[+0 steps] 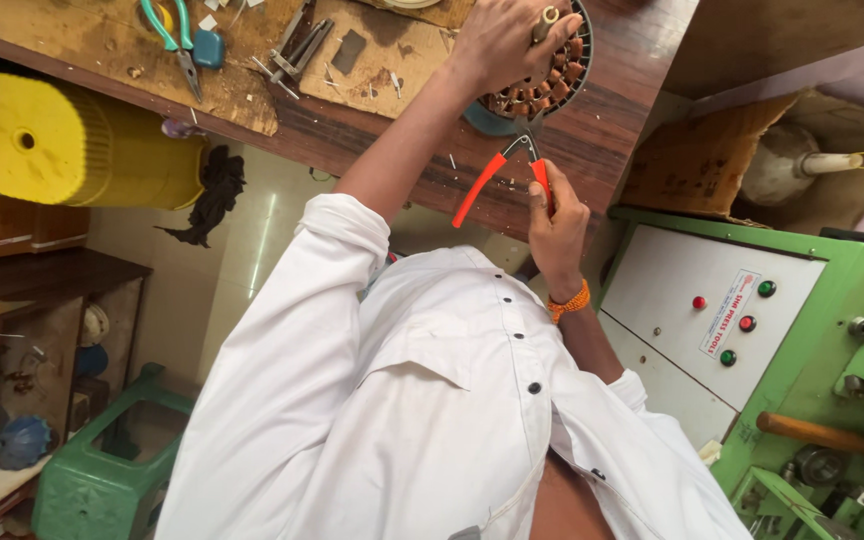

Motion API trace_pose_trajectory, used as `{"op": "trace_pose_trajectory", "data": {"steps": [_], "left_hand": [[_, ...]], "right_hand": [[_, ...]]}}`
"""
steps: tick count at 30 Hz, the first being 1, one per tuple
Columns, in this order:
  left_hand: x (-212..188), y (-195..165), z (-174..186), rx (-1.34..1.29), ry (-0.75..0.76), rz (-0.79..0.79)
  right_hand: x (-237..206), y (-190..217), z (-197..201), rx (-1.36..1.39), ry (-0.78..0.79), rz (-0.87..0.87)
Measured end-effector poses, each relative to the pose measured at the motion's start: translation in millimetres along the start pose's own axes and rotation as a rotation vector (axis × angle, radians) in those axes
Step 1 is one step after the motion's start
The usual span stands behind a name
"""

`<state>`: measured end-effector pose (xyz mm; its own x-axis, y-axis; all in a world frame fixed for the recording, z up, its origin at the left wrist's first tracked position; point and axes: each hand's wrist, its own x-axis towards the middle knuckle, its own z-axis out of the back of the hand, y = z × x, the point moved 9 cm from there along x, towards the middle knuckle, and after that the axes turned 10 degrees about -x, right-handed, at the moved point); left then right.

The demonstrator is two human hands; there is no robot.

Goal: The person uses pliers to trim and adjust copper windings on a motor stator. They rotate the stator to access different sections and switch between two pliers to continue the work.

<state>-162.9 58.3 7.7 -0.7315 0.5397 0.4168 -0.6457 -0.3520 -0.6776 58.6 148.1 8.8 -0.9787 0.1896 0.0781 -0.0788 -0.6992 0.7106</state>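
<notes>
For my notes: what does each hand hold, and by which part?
The right hand holds orange-handled pliers by one handle. The left hand rests on the round motor coil, gripping its top edge.

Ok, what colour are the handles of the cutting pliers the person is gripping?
Bright orange-red handles on the metal-jawed cutting pliers, gripped in the right hand; the head view shows them.
</notes>
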Motion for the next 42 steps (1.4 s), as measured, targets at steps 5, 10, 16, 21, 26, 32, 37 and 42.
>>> {"op": "trace_pose_trajectory", "data": {"steps": [5,10,16,21,26,32,37,42], "left_hand": [[-2,-15,13,0.044,-0.133,-0.130],[0,-11,12,0.009,-0.063,-0.090],[0,-26,21,0.115,-0.065,-0.178],[1,-28,25,0.083,-0.085,-0.155],[-1,-30,26,0.101,-0.080,-0.177],[-12,-41,49,0.125,-0.247,-0.148],[-97,-58,91,0.033,-0.524,0.057],[-199,-70,67,-0.261,-0.210,0.567]], "right_hand": [[17,-11,5,0.000,0.074,0.050],[28,-51,-29,0.143,0.034,0.136],[35,-50,-47,0.103,-0.135,0.378],[24,-50,-35,0.177,0.060,-0.009],[25,-19,-21,0.371,0.166,-0.037],[21,-31,-31,0.668,0.344,-0.329],[22,-42,-37,0.907,0.407,-0.387],[11,-38,-42,1.141,0.495,-0.418]]}}
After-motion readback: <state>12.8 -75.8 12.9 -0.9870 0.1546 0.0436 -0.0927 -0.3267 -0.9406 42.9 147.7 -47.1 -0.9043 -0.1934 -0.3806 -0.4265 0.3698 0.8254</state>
